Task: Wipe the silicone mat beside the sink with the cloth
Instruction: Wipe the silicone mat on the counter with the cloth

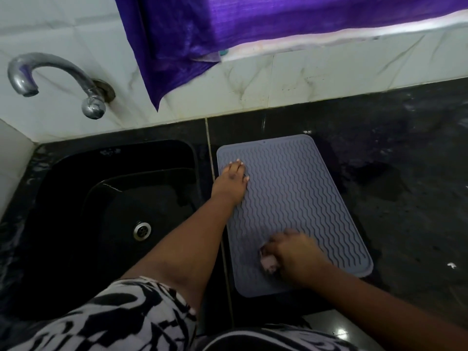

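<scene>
A grey silicone mat (301, 198) with wavy ridges lies on the dark counter just right of the sink. My left hand (231, 184) rests flat on the mat's far left part, fingers spread, holding nothing. My right hand (295, 257) is closed on a small pale cloth (268, 263) and presses it onto the mat's near left part. The hand is blurred. Most of the cloth is hidden under my fingers.
A black sink (76, 211) with a metal drain (142, 230) lies to the left, under a curved metal tap (50, 77). The dark counter (410, 186) runs right. A purple curtain (215, 34) hangs over the white tiled wall (316, 77).
</scene>
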